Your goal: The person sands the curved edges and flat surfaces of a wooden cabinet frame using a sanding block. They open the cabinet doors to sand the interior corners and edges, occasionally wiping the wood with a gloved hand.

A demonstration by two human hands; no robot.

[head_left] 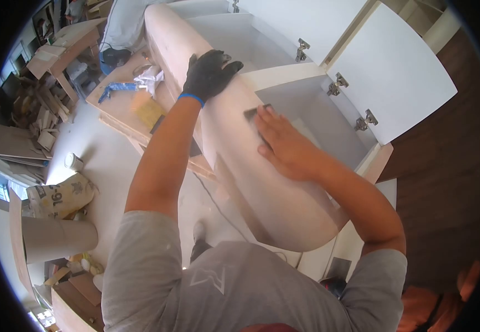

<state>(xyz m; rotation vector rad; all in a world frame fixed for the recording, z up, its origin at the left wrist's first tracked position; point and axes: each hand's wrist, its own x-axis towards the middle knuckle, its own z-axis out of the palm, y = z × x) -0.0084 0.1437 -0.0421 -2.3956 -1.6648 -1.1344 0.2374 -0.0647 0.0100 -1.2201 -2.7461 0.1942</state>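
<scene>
Floor (pixel 93 169), printed bag (pixel 63 196), hands (pixel 207 76), block (pixel 251 113) on panel (pixel 267 185)

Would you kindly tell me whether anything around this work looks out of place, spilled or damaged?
The left hand is gloved but the right hand is bare, which looks mismatched. To the left, wood scraps lie in a jumbled heap. I see no clear spill or damage.

Dark flat block (pixel 250 113): mostly covered by the right hand (pixel 287 145); working face unseen against the curved panel (pixel 245 160).
Left hand (pixel 208 74): black-gloved, palm hidden.
Blue strip (pixel 119 87), near the left corner of the wooden bench (pixel 119 109): too small to identify.
Upper cabinet door (pixel 301 16): cut off by the top edge.
Paper sack (pixel 63 196): lettering only partly legible.
Orange fabric (pixel 425 307), lower right: blurred, cropped.
</scene>
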